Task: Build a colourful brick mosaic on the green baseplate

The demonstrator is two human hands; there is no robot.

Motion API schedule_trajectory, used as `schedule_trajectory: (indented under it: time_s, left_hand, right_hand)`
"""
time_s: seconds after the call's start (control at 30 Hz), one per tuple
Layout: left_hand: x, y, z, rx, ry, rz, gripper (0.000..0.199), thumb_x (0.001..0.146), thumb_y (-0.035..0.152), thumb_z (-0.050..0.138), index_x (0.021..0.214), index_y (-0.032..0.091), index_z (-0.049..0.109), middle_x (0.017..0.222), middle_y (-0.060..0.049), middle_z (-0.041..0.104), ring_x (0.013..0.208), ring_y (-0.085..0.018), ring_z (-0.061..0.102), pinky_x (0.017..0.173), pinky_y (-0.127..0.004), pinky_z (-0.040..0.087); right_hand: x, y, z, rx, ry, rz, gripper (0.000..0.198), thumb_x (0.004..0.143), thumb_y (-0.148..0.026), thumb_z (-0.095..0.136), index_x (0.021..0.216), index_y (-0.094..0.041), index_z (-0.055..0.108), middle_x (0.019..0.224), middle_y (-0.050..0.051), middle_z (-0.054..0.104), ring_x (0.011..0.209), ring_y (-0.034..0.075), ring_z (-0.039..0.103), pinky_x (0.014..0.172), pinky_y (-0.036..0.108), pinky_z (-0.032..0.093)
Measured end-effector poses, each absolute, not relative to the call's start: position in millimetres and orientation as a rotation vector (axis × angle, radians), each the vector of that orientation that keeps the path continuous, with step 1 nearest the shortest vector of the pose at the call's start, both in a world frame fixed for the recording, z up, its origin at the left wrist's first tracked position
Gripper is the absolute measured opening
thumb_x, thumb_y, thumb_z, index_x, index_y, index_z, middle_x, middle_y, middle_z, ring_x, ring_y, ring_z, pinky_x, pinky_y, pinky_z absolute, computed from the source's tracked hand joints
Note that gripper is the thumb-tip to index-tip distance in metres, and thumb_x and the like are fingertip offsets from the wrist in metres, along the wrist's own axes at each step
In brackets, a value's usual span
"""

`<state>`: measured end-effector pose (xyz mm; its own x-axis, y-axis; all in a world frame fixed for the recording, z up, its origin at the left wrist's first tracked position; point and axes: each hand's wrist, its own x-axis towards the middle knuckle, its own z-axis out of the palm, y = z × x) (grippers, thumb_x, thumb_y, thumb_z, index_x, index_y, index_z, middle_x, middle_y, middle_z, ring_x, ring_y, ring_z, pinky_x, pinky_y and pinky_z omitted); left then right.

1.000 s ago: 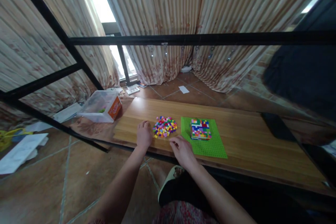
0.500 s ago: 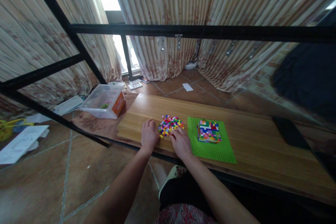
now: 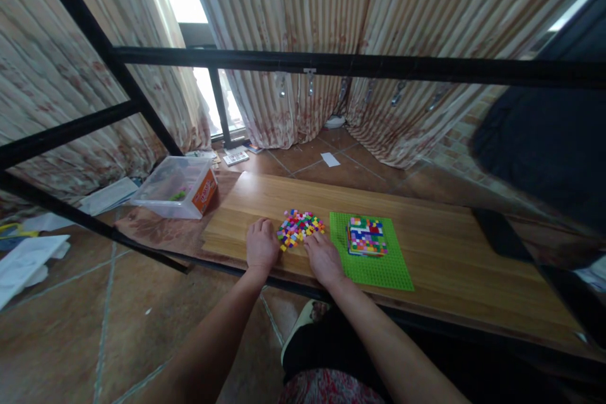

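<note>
A loose pile of small coloured building bricks [image 3: 301, 227] lies on the wooden board in front of me. My left hand [image 3: 262, 246] rests at the pile's left edge, its fingers curled inward; whatever they may hold is hidden. At the lower right edge of the pile is my right hand [image 3: 324, 257], fingertips drawn together and touching or close to the bricks. Whether a brick sits between them is too small to see. To its right lies a green baseplate [image 3: 400, 268], bearing a low square block of many-coloured bricks [image 3: 368, 237]. Neither hand touches this block.
A clear plastic box [image 3: 165, 192] with an orange label stands left of the wooden board [image 3: 440, 252]. A dark flat object [image 3: 499, 233] lies at the board's right. A black metal bar [image 3: 265, 58] crosses beyond it. A person in dark clothing [image 3: 544, 145] is at the right.
The whole view has shifted, so the board and its things sit slightly further left. My right fingers have shifted slightly at the pile's edge. My left hand stays beside the pile.
</note>
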<state>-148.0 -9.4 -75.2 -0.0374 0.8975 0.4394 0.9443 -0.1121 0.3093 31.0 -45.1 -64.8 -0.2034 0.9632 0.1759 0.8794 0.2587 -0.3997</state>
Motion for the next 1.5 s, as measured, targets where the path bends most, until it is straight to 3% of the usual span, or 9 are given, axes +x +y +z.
schedule_trajectory:
  time_s: [0.27,0.4,0.6,0.73,1.17,1.5]
  left_hand:
    - [-149,-8,-75,-2.112,-2.029,-0.863,0.025,0.083,0.010,0.049,0.100,0.017,0.067,0.109,-0.014,0.069,0.103,-0.030,0.062,0.092,-0.042,0.048]
    - [-151,-7,-77,-2.123,-2.010,-0.849,0.026,0.084,0.011,0.048,0.100,0.017,0.067,0.108,-0.015,0.070,0.101,-0.030,0.062,0.091,-0.042,0.049]
    - [-156,-2,-83,-2.120,-1.945,-0.820,0.028,0.086,0.015,0.045,0.102,0.013,0.067,0.111,-0.017,0.070,0.102,-0.031,0.061,0.092,-0.043,0.049]
    - [-157,0,-84,-2.125,-1.929,-0.807,0.027,0.087,0.018,0.045,0.101,0.014,0.068,0.109,-0.016,0.070,0.100,-0.031,0.062,0.091,-0.043,0.049]
    - [-156,2,-84,-2.139,-1.949,-0.839,0.029,0.088,0.021,0.043,0.101,0.014,0.068,0.110,-0.016,0.069,0.101,-0.031,0.061,0.094,-0.044,0.046]
    - [-156,2,-85,-2.127,-1.950,-0.818,0.030,0.088,0.020,0.043,0.102,0.013,0.068,0.111,-0.017,0.070,0.100,-0.031,0.061,0.092,-0.043,0.047]
  right_hand:
    - [32,-53,-63,-1.648,-1.942,0.354,0.027,0.097,-0.019,0.044,0.101,-0.023,0.071,0.101,0.008,0.066,0.096,0.022,0.060,0.086,0.032,0.047]
    - [41,-68,-53,-1.505,-1.617,0.487,0.025,0.096,-0.025,0.048,0.091,-0.022,0.072,0.093,0.008,0.068,0.092,0.022,0.063,0.084,0.033,0.049]
    - [119,-82,-41,-1.533,-1.266,0.404,0.034,0.095,-0.043,0.048,0.091,-0.019,0.073,0.094,0.009,0.073,0.090,0.024,0.066,0.082,0.036,0.051]
    - [177,-71,-44,-1.590,-0.929,0.464,0.037,0.085,-0.052,0.058,0.084,-0.018,0.074,0.086,0.008,0.076,0.084,0.024,0.067,0.079,0.037,0.052]
    - [200,-32,-57,-1.613,-1.028,0.587,0.029,0.074,-0.043,0.066,0.088,-0.018,0.074,0.090,0.008,0.078,0.083,0.022,0.070,0.082,0.037,0.054]
    - [213,-20,-53,-1.635,-1.030,0.681,0.028,0.064,-0.041,0.076,0.082,-0.019,0.076,0.080,0.006,0.078,0.075,0.021,0.070,0.077,0.037,0.054]
